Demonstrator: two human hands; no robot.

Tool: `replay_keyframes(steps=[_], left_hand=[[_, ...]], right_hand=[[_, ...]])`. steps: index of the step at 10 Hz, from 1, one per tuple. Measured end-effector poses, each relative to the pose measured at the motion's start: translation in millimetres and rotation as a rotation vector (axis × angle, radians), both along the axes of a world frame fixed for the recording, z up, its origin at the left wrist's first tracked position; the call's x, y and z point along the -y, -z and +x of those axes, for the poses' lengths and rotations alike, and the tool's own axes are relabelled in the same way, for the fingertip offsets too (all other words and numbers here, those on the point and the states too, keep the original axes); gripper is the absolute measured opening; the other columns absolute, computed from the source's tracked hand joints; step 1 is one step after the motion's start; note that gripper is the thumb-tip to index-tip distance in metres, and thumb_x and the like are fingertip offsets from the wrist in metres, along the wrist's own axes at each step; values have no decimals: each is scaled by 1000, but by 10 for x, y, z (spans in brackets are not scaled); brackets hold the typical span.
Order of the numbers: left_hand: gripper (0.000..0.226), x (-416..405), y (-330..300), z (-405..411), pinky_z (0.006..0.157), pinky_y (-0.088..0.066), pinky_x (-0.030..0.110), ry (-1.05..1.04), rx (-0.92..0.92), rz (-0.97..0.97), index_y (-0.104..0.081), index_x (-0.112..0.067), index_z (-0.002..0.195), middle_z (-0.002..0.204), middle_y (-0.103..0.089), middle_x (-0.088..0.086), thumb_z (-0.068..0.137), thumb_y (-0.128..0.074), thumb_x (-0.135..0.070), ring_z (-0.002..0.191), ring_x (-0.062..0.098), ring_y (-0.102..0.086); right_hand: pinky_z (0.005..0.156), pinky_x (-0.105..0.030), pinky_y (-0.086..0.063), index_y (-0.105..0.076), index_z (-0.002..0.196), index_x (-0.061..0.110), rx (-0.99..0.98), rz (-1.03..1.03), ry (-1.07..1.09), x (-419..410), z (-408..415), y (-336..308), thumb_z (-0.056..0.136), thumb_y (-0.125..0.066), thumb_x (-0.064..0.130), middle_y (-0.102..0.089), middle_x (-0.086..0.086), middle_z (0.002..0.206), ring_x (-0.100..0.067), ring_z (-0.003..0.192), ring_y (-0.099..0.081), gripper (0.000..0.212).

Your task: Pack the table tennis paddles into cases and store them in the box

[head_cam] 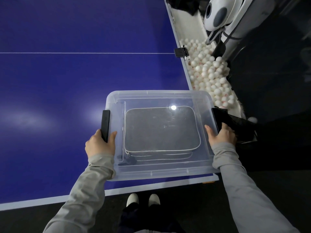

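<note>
Fingers of the left hand curl around the near end of the black latch on the left side of the clear plastic box, the thumb lying over the lid's edge and the rest wrapped under the rim. On the opposite side the right hand closes on the other black latch, thumb on top of the lid, the remaining fingers hidden behind the edge so their exact grip cannot be told. A transparent lid sits on the box, with a bright spot of light reflected on it. Through the lid a dark grey zipped paddle case with pale piping lies flat inside, on top of what looks like a second case whose edges show beneath its near side; no paddle itself can be seen. The box rests on the near right corner of the blue worktop, a table tennis surface with a white centre line, its right end reaching to the table's edge. Beside that edge a white trough holds a heap of white balls, and a white ball machine stands above it. Both sleeves are light grey, and two white shoes show on the dark floor below.
</note>
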State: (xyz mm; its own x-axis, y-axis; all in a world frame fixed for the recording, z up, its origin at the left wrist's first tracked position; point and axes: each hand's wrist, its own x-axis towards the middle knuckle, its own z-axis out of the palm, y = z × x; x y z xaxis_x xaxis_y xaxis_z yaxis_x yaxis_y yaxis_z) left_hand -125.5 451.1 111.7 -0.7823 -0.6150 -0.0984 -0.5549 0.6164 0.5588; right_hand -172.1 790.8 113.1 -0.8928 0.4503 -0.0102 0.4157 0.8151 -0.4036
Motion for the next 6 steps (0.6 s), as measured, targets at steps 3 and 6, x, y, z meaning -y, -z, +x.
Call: replay_keyframes(steps=[3,6], left_hand=[[39,-14,14,37,60,-34,35,-23,2,23,-52,-1,77,68,-56,15,84,-64,-37,65,31,-45],[78,-178,-190,-45,112,-20,43,335,-32,-165,-19,-12,147,156,-15,10,87,-53,-48,143,27,-18]], right_hand=[[94,-44,-40,-44,128,-6,34,-17,0,-7,-4,2,85,-59,41,-51,-29,127,-43,117,-48,65],[110,-49,-27,-34,139,-1,-118,76,-410,349,-143,-270,90,-54,27,-37,-23,144,-37,133,-34,60]])
